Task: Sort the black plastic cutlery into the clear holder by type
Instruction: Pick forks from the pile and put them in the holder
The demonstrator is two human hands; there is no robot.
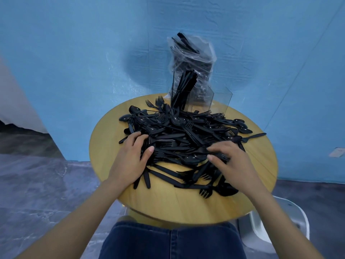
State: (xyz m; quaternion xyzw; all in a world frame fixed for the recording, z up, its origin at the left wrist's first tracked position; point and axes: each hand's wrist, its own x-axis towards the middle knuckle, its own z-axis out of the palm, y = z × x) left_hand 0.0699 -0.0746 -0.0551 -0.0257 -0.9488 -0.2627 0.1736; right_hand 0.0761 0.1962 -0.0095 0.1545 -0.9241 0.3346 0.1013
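Sorting, early stage. Cutlery pile (179, 143) covered the table (168, 206), just before the holder (205, 101), which held one bundle. Left hand (130, 157) and right hand (229, 159) rested spread on the pile, grasping nothing; next, pick out one type.

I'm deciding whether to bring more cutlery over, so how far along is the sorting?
Early. Done: one bundle stands in the holder, whose right compartment looks empty. In hand: left hand and right hand rest on the pile, gripping nothing clearly. Left: nearly the whole mixed pile.
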